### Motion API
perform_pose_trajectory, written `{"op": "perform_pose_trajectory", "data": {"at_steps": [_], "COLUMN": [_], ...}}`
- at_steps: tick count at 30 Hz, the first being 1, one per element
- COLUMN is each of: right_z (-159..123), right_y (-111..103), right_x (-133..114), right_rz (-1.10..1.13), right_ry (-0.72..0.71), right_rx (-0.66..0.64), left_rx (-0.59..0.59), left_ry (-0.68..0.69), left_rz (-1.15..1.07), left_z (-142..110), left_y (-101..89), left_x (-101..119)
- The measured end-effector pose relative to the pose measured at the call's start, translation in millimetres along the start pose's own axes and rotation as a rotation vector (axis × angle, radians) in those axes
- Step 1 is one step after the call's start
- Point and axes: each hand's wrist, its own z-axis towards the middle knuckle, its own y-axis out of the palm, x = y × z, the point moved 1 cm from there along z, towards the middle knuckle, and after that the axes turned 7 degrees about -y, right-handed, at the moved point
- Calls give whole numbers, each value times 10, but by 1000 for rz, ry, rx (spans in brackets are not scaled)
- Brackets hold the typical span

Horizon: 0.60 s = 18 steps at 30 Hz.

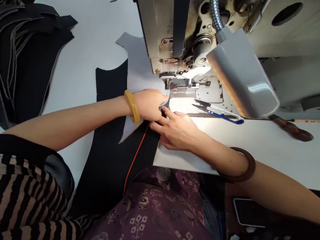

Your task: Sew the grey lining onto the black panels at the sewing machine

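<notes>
A piece of light grey mesh fabric [140, 61] lies over a larger black fabric panel [105, 156], both reaching the needle area [168, 83] of a sewing machine [154, 8]. My left hand [149, 104] is on the mesh just in front of the presser foot, its fingers bent and closed at the fabric's edge. Touching it from the right, my right hand [179, 130] pinches the fabric edge between thumb and fingers; the exact layers there are hidden. An orange-red cord [135, 155] runs down the black panel from beneath my hands.
Blue-handled thread snips [219, 112] lie right of the needle, under a grey lamp [244, 72]. Farther right is a dark wooden handle [295, 129]. A stack of dark cut pieces [31, 61] fills the left of the white table [93, 23]. A phone [249, 212] sits below the table edge.
</notes>
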Motion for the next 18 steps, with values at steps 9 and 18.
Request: {"op": "perform_pose_trajectory", "data": {"at_steps": [9, 18], "right_z": [5, 1], "right_y": [33, -6], "right_x": [-50, -71], "right_rz": [-32, -47], "right_ry": [-44, -74], "right_rx": [-73, -99], "left_rx": [55, 100], "left_ry": [-21, -24], "left_rz": [-95, -213], "left_z": [50, 87], "left_y": [36, 28], "left_x": [-62, -63]}}
